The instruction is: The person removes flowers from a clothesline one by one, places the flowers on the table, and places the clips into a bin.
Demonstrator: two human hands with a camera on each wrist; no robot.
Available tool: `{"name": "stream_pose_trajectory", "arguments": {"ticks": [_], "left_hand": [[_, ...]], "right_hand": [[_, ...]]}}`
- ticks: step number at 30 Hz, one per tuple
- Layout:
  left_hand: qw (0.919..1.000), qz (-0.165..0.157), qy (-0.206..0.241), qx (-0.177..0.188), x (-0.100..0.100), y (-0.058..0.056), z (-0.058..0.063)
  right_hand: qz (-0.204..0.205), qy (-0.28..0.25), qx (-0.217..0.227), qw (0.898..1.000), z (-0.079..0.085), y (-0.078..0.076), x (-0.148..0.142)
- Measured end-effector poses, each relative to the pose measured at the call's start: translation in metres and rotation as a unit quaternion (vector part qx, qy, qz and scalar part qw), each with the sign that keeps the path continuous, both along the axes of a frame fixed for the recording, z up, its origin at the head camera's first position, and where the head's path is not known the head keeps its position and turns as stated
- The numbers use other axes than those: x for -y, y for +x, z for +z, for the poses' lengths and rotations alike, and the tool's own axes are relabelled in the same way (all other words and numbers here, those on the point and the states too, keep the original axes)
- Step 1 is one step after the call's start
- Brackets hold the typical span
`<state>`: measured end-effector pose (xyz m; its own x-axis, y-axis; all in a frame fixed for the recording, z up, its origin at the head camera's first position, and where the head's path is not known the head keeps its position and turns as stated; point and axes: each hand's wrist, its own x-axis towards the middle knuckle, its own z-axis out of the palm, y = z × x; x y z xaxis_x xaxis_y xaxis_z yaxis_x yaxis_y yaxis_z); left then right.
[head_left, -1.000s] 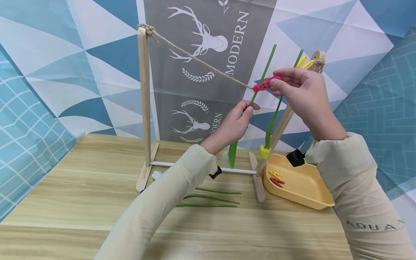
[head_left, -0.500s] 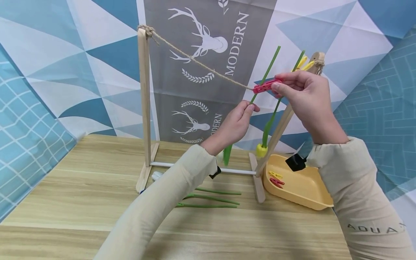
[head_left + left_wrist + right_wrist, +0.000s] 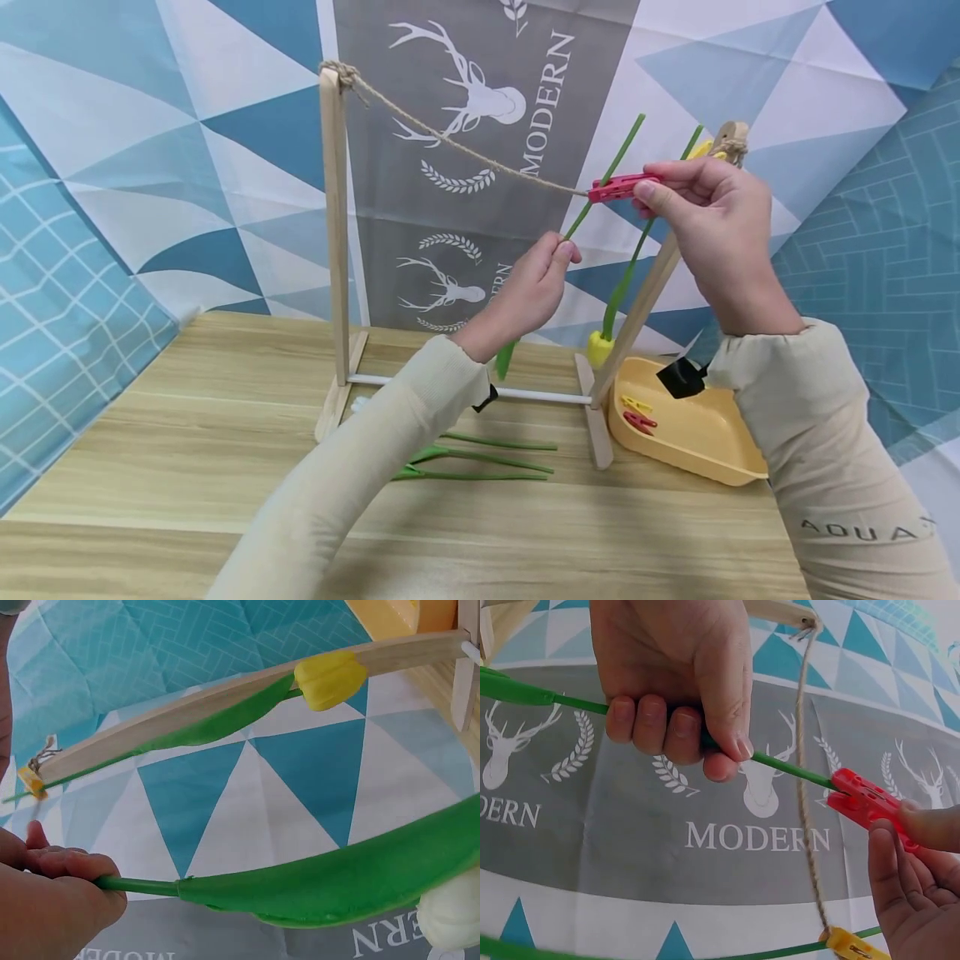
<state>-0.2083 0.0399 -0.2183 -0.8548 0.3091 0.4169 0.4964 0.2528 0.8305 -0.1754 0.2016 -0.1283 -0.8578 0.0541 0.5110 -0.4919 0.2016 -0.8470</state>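
My left hand (image 3: 525, 287) grips the green stem of a tulip with a white bloom (image 3: 452, 911), which hangs head down. Between thumb and fingers, my right hand (image 3: 708, 212) pinches a red clothespin (image 3: 618, 188); its tip is on that stem, above the left hand. The twine (image 3: 465, 148) meets the clothespin's tip in the head view but passes beside it in the right wrist view; I cannot tell whether it is clipped. Further right, a yellow tulip (image 3: 600, 348) hangs head down from the twine by a yellow clothespin (image 3: 849, 945).
Wooden posts (image 3: 334, 225) on feet carry the twine, joined below by a white bar (image 3: 543, 396). Several green stems (image 3: 495, 457) lie on the table (image 3: 570, 533), partly under my left sleeve. A yellow-orange tray (image 3: 697, 450) at right holds red and yellow clothespins (image 3: 637, 421).
My left hand has shifted slightly left and down with the stem. The red clothespin has moved a little up and right, and the twine now sags more. The yellow tulip has swung slightly left.
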Motion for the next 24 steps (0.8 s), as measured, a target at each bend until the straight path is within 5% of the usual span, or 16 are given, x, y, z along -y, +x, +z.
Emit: {"name": "stream_pose_trajectory", "arguments": {"ticks": [16, 24], "left_hand": [[0.9928, 0.024, -0.107, -0.048, 0.020, 0.003, -0.015], [0.9672, 0.050, -0.227, -0.101, 0.025, 0.010, -0.029]], "right_hand": [[0.044, -0.180, -0.035, 0.982, 0.000, -0.002, -0.010], [0.029, -0.170, -0.015, 0.985, -0.012, 0.001, -0.018]]}}
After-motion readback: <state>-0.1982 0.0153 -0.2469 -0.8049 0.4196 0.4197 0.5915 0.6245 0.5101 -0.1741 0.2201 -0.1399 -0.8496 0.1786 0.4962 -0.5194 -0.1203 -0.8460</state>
